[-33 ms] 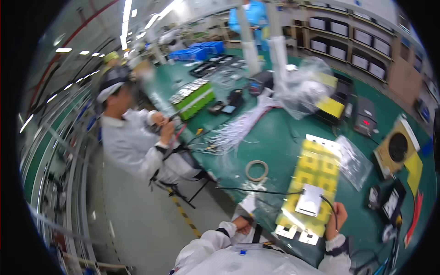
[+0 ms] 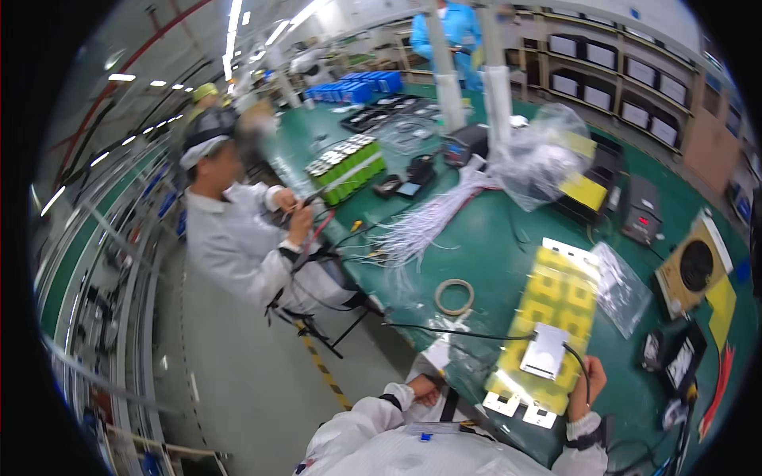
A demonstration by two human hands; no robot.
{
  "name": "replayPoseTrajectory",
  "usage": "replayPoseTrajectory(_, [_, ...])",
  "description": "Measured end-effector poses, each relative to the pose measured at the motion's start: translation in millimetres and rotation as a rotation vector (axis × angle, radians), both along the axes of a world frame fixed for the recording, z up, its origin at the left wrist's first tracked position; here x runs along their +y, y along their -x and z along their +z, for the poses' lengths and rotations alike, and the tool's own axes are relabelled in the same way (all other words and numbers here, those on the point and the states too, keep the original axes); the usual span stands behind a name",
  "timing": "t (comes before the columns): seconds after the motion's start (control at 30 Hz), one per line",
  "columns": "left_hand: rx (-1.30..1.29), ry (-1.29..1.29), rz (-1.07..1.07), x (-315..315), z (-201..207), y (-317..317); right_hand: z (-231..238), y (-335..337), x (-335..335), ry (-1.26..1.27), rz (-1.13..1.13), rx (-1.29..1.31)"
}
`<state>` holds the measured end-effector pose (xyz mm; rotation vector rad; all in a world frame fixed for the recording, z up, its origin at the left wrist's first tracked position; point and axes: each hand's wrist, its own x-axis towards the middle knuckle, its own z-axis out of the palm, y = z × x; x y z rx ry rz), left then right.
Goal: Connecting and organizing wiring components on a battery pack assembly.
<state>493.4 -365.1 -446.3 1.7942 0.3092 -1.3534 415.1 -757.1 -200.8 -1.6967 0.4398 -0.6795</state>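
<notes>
A long flat yellow pack (image 2: 524, 305) with pale metal plates at both ends lies on the near part of the bench, in front of me. On it rests a silver-white flat box (image 2: 545, 351), from which black cables (image 2: 452, 332) run out left and right. My right hand (image 2: 589, 385) is at the pack's near right side, fingers curled against its edge, with the right cable looping beside them. Below the bench's front edge, my left hand (image 2: 425, 389) rests near my lap. Its fingers are curled, and anything inside them is hidden.
A tape roll (image 2: 454, 297) and a bundle of white wires (image 2: 429, 226) lie left of the pack; a clear plastic bag (image 2: 623, 289) lies right. A speaker-like box (image 2: 692, 266) stands farther right. At left, a seated co-worker (image 2: 246, 230) handles a tool beside a green battery block (image 2: 345, 169).
The whole view has shifted slightly, so the bench things appear a little farther right. My hands and the yellow pack keep the same places relative to each other.
</notes>
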Motion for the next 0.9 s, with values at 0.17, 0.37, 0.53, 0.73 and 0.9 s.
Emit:
replayPoseTrajectory(0.17, [-0.013,-0.076,-0.015,-3.1,47.8,2.7,-11.7,-5.9,3.7,-0.060,0.002,0.009])
replayPoseTrajectory(0.37, [-0.080,0.054,0.036,12.5,24.3,-11.7,6.3,-12.4,9.2,0.026,-0.062,0.003])
replayPoseTrajectory(0.53, [-0.047,0.069,0.232,-7.4,73.2,-11.6,14.5,-20.5,4.0,0.040,-0.040,0.113])
replayPoseTrajectory(0.73, [0.020,-0.030,0.201,6.5,52.6,-13.8,23.8,-8.8,0.1,0.034,0.014,0.044])
replayPoseTrajectory(0.9, [0.046,-0.073,0.158,-5.4,50.0,-14.4,25.9,1.6,1.9,0.061,0.035,0.030])
